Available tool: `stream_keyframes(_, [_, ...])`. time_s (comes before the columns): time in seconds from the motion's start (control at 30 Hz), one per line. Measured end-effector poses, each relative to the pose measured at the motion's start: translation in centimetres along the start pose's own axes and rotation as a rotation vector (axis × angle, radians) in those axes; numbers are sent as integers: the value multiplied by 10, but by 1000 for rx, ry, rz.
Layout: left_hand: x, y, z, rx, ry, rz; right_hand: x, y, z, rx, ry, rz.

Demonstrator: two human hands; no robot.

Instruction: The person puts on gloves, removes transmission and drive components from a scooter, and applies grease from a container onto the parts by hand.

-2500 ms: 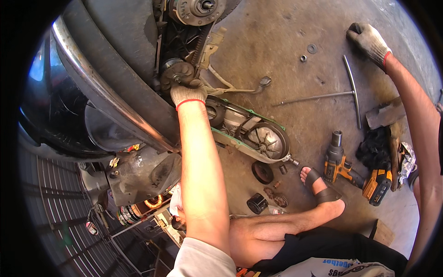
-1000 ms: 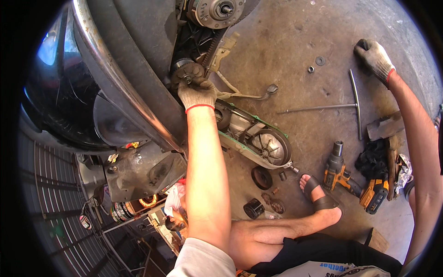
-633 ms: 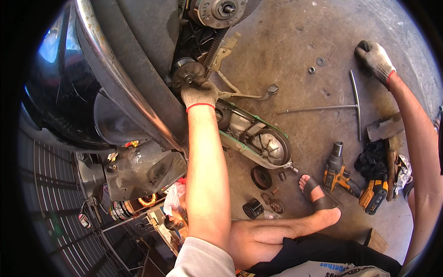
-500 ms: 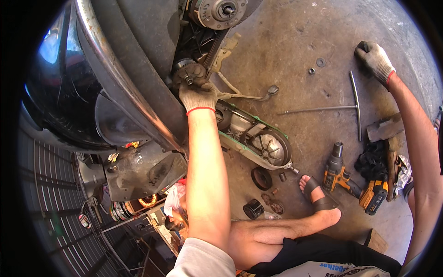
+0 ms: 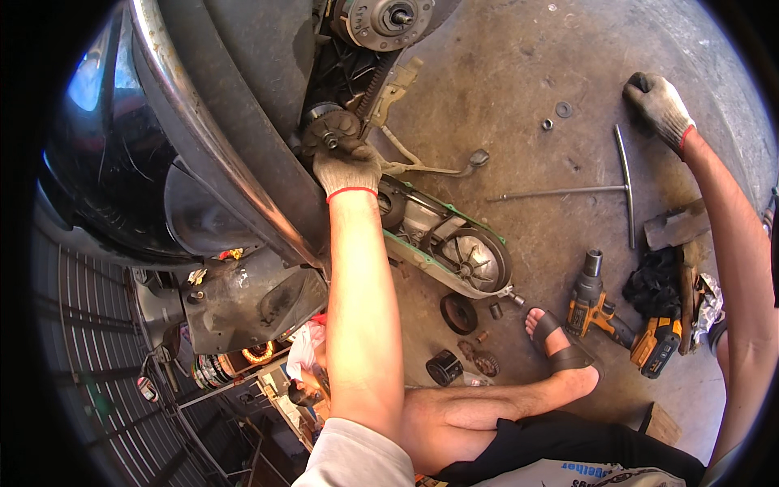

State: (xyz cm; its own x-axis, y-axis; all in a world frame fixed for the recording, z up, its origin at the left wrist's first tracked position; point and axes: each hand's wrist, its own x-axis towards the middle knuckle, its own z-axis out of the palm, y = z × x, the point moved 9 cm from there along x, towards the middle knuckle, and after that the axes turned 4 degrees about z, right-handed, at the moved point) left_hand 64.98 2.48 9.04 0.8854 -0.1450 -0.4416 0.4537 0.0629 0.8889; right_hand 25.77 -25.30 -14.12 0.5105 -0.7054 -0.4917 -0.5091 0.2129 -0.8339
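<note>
Grips a toothed disc [image 5: 334, 125] in left fingers [image 5: 355, 151], with axle [image 5: 330, 141] roughly toward camera and right fingers [image 5: 638, 86] clenched, below a hand-marked metal drum [image 5: 385, 18].

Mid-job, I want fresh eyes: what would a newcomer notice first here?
Probably the gloved left hand at the lower edge of the toothed disc, left of centre near the top. Next, the orange-and-black power tool at right and, higher in the picture, the T-shaped bar. The gloved right hand is at upper right.

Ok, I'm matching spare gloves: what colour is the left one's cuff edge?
Red, on the left glove; the head view shows it.
</note>
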Motion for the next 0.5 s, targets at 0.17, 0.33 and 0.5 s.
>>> stream_keyframes(0.17, [13,13,-7,-32,-28,22,0,-5,3,13,-17,-11])
stream_keyframes(0.33, [-2,4,-2,-37,33,23,-1,-2,2,13,-21,24])
stream_keyframes(0.5, [-10,2,8,-26,-31,-2,4,2,0,-32,-32,20])
